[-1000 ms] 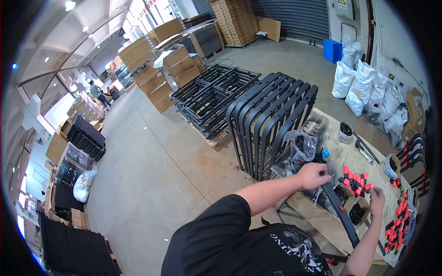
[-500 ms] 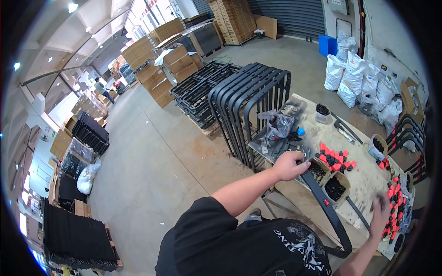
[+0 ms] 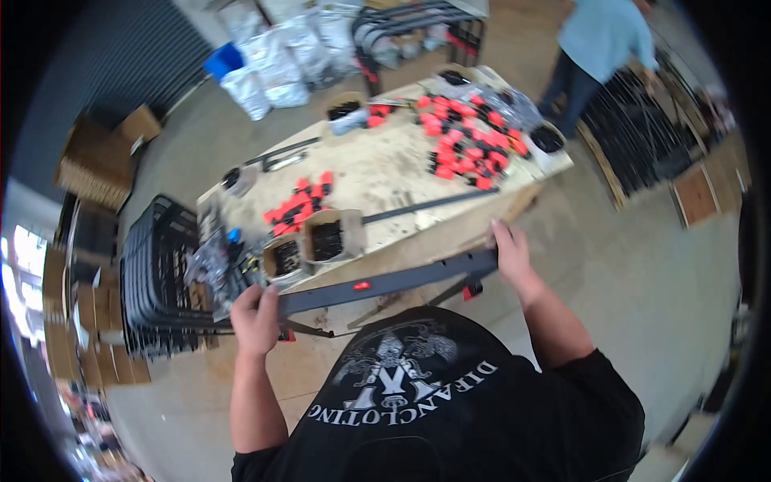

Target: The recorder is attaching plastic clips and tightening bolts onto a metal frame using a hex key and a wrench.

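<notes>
My left hand [image 3: 255, 321] is closed round the left end of a black metal tube frame [image 3: 418, 275], and my right hand [image 3: 512, 251] grips its right end. The long side of the frame spans between my hands, in front of the table's near edge. A small red piece [image 3: 362, 286] sits on that tube. Just beyond it, two cut-open containers [image 3: 328, 239] hold small black parts. Behind them lies a small heap of red and black plastic pieces [image 3: 299, 207]. A larger heap of such pieces [image 3: 474, 145] covers the table's right end.
The wooden worktable [image 3: 377, 173] also carries a dark bar [image 3: 434, 204], tools and more tubs. Black frames [image 3: 157, 281] stand stacked at its left, others [image 3: 418, 28] beyond it. White sacks [image 3: 285, 64] line the back. A person [image 3: 606, 44] in light blue stands by dark tubes at far right.
My view has swung right, so the table now lies straight ahead. My right hand, earlier off the frame near the table's edge, now grips it. My left hand keeps its hold.
</notes>
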The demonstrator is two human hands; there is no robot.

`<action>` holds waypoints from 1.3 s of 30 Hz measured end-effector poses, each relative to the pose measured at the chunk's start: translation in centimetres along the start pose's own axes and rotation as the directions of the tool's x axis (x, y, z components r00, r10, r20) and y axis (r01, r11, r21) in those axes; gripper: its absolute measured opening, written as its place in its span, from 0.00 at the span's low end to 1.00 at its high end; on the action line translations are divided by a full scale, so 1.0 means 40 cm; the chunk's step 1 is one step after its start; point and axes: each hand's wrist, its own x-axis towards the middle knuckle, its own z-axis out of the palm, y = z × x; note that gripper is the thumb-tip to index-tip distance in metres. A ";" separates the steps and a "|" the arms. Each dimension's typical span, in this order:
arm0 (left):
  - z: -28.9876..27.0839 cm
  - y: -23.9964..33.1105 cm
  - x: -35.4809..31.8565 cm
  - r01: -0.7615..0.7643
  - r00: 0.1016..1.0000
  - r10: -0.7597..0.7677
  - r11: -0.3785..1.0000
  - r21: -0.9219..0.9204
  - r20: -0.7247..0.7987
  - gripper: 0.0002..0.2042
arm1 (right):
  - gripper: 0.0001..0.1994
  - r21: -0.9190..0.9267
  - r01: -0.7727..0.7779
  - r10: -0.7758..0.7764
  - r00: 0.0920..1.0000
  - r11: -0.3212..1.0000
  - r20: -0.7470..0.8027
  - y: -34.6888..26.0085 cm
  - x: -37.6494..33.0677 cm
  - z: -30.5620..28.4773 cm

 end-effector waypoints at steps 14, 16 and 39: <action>0.702 0.209 0.044 0.343 0.910 -0.118 0.754 -0.560 0.398 0.16 | 0.17 -0.048 0.414 -0.340 0.669 0.909 -0.661 -0.288 0.241 -0.560; 0.769 0.235 0.072 0.342 0.914 -0.129 0.754 -0.561 0.384 0.17 | 0.18 -0.174 0.294 -0.337 0.720 0.940 -0.607 -0.191 0.157 -0.616; 0.802 0.130 0.381 -0.046 0.988 0.105 0.900 -0.433 0.113 0.17 | 0.17 -0.374 -0.893 0.822 0.400 0.250 -0.406 0.617 -0.643 -0.514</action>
